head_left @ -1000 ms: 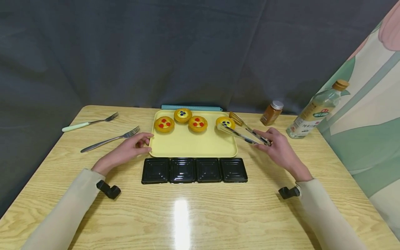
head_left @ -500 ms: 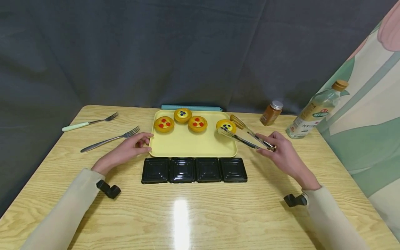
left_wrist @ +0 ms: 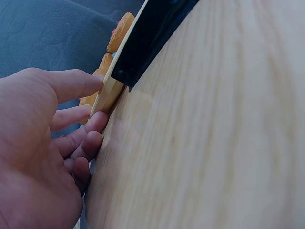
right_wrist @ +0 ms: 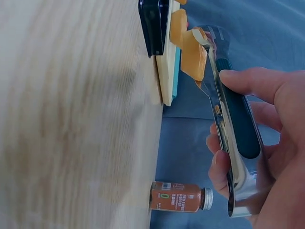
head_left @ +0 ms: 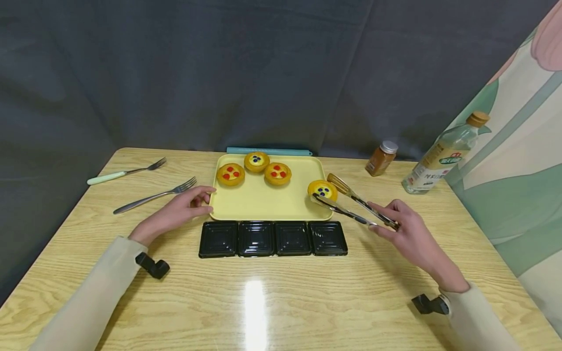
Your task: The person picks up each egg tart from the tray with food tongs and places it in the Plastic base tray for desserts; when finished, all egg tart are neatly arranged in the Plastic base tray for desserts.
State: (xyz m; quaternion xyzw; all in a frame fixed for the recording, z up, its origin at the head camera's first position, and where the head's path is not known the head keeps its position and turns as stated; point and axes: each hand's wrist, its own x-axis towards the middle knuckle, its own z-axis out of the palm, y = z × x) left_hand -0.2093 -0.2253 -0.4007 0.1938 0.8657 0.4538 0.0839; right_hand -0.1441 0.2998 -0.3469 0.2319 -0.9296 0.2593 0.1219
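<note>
My right hand (head_left: 406,234) grips metal serving tongs (head_left: 351,214) with dark green handle inserts. Between the tong ends sits an egg tart (head_left: 322,189) with blue dots on its yellow top. In the right wrist view that tart (right_wrist: 192,58) is raised off the yellow tray (right_wrist: 165,76). My left hand (head_left: 190,204) touches the left edge of the tray (head_left: 263,209), thumb and fingertips at its rim. Three tarts stay on the tray's back left: a red-dotted one (head_left: 230,175), a blue-dotted one (head_left: 256,162) and another red-dotted one (head_left: 277,174).
A row of black square plastic boxes (head_left: 293,239) lies along the tray's front. Two forks, one with a pale green handle (head_left: 107,177) and one metal (head_left: 153,197), lie left. A spice jar (head_left: 381,159) and a glass bottle (head_left: 445,156) stand right. A teal bar (head_left: 269,151) lies behind.
My right hand has drawn back toward the front right, bringing the tongs and the blue-dotted tart nearer over the tray's right end. The left hand has kept its place.
</note>
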